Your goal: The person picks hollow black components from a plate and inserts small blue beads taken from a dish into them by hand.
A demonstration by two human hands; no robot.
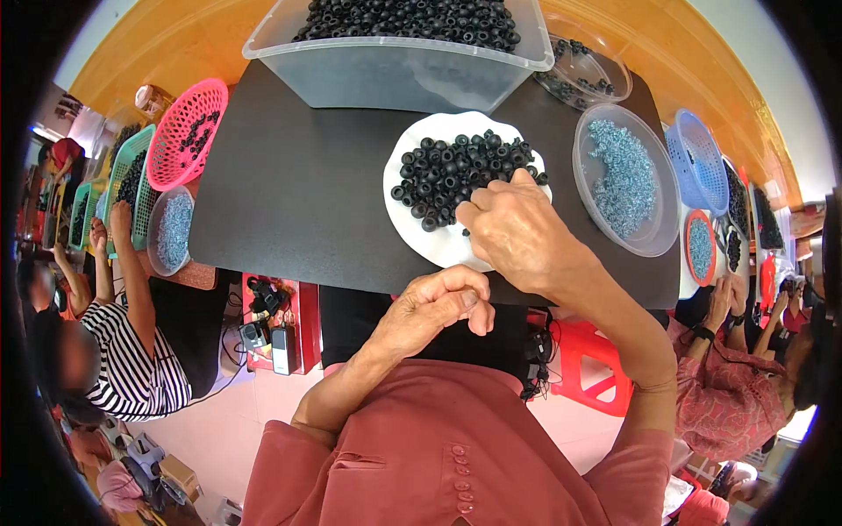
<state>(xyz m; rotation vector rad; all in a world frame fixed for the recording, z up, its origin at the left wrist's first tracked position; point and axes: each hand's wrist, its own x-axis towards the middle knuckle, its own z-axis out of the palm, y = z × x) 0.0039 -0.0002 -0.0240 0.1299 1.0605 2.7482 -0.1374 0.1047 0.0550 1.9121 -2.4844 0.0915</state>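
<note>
A white plate (403, 223) with a wavy rim lies near the front edge of the dark table, heaped with round black parts (447, 171) that have holes like beads. Over the plate's right side is my right hand (522, 230), its fingers bent down in a pinch at the edge of the pile. What the fingertips hold, if anything, is hidden beneath the hand. My left hand (434, 307) is just in front of the table edge, below the plate, with fingers curled and thumb pressed in. Whatever may be inside it does not show.
Behind the plate stands a large clear bin (386, 74) of black parts. A round tub (583, 188) of small blue pieces sits to the right, a clear bowl (605, 66) behind it. A pink basket (167, 140) is at left. People work on both sides.
</note>
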